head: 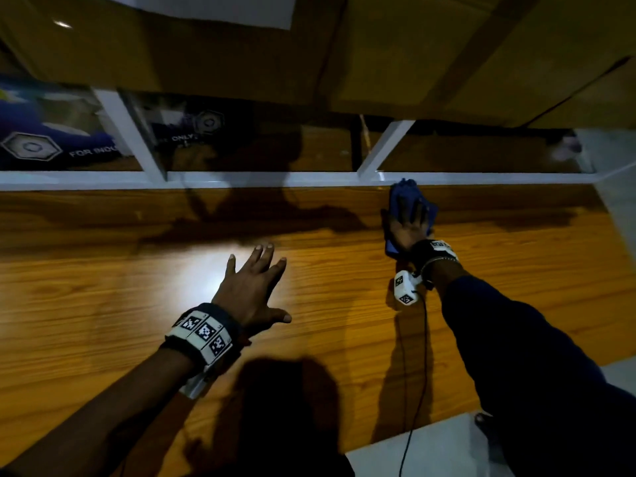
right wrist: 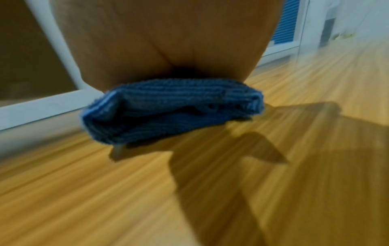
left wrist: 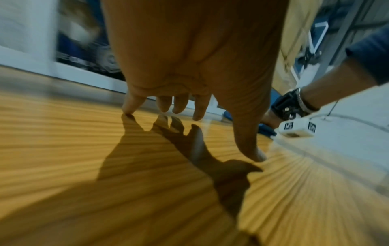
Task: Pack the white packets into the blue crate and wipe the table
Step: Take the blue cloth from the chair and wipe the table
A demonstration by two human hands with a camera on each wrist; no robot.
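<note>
A folded blue cloth (head: 406, 197) lies on the wooden table (head: 137, 297) near its far edge, right of centre. My right hand (head: 407, 218) lies flat on top of it with straight fingers, pressing it down; the right wrist view shows the cloth (right wrist: 172, 111) bunched under my palm. My left hand (head: 254, 273) hovers over the middle of the table with its fingers spread and holds nothing; in the left wrist view its fingertips (left wrist: 128, 108) nearly touch the wood. No white packets or blue crate are in view.
A white rail (head: 241, 179) runs along the table's far edge, with glass panes and brown boxes (head: 413, 63) behind it. A blue printed sheet (head: 41, 132) shows at far left. A black cable (head: 418, 390) hangs from my right wrist over the table's near right corner.
</note>
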